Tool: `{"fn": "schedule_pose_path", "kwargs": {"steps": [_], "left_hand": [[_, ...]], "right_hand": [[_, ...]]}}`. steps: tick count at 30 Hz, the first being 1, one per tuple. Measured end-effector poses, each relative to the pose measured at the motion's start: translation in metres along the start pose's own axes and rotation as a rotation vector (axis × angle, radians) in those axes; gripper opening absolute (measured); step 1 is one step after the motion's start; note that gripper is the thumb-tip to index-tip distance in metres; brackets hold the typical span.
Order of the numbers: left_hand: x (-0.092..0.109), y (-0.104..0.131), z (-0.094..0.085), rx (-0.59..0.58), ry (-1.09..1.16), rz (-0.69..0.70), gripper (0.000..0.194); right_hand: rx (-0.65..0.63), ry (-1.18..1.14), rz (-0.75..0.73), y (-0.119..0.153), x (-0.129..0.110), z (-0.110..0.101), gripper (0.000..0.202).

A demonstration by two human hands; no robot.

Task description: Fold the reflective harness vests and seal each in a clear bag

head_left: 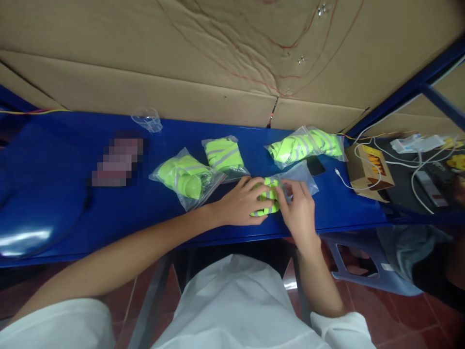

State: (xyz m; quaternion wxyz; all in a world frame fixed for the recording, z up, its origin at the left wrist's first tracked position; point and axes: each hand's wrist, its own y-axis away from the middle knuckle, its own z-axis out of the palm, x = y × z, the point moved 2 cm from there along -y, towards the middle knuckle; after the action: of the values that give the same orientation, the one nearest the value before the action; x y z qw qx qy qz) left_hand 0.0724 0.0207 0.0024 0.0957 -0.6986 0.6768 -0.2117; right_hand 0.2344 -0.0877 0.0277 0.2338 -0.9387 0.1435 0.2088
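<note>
On the blue table (119, 218), close to its front edge, lies a folded neon-yellow strip with grey bands (269, 196). My left hand (244, 201) rests over its left part, fingers bent across it. At its right side, my right hand (298, 206) has thumb and forefinger on the edge of the fabric. Behind my right hand lies a clear plastic bag (303, 175), partly covered. Bagged yellow bundles lie further back: one at the left (187, 177), one in the middle (223, 154), and a long one (307, 147) at the right.
A black phone (315, 166) and a white cable (348, 185) lie right of the bags. Further right stands an open cardboard box (366, 177) with orange items. Crumpled clear plastic (148, 119) lies at the back left. A blue stool (363, 264) is below the table.
</note>
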Motion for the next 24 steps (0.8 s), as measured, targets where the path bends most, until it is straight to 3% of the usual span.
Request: {"fn": "schedule_pose_path", "kwargs": {"steps": [4,8,15,17,19,24], "left_hand": [[0.010,0.001,0.004,0.034,0.001,-0.017,0.029],[0.014,0.001,0.008,0.056,-0.015,0.013,0.024],[0.023,0.002,0.009,0.090,-0.106,-0.049,0.018],[0.026,0.003,0.010,0.104,-0.120,-0.080,0.018],[0.027,0.004,0.012,0.127,-0.102,-0.122,0.024],[0.021,0.006,0.019,0.203,0.036,-0.238,0.060]], "right_hand": [[-0.159,0.090,0.055,-0.016,0.004,-0.004,0.019],[-0.120,0.119,0.044,-0.017,-0.006,-0.003,0.022],[-0.115,-0.024,-0.264,-0.008,-0.011,0.008,0.022],[-0.106,-0.052,-0.260,-0.007,-0.009,0.007,0.021],[-0.087,-0.057,-0.230,-0.005,-0.008,0.005,0.020],[0.027,0.081,-0.223,0.016,-0.014,0.001,0.028]]}}
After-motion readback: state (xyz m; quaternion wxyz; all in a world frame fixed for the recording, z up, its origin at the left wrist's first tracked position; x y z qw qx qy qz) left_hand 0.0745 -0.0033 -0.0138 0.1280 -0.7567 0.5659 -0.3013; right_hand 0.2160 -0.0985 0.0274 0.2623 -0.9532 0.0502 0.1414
